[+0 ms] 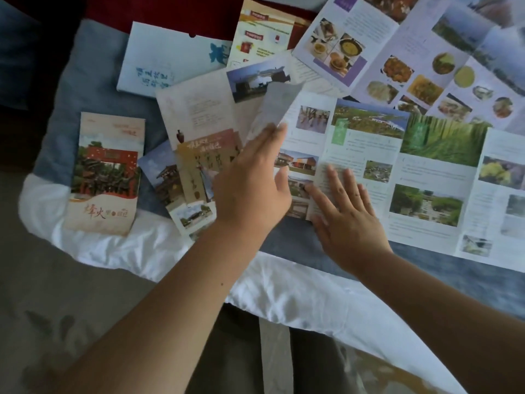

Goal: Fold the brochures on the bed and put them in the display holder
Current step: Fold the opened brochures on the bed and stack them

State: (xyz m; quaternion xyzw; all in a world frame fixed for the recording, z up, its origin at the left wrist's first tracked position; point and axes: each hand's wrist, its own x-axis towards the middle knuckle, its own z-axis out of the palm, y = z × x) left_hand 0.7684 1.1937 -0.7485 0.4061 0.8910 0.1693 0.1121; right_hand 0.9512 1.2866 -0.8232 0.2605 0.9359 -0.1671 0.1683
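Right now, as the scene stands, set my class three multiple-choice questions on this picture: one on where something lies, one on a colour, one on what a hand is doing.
1. The red-gate brochure lies: A far left; B far right; C in the middle.
2. The writing on the white envelope is: A red; B blue; C green.
3. The right hand is: A a fist; B pinching a corner; C flat on the open brochure.

Answers:
1 A, it is the leftmost sheet on the bed.
2 B, the strokes are blue.
3 C, the fingers are straight and the palm is down on the page.
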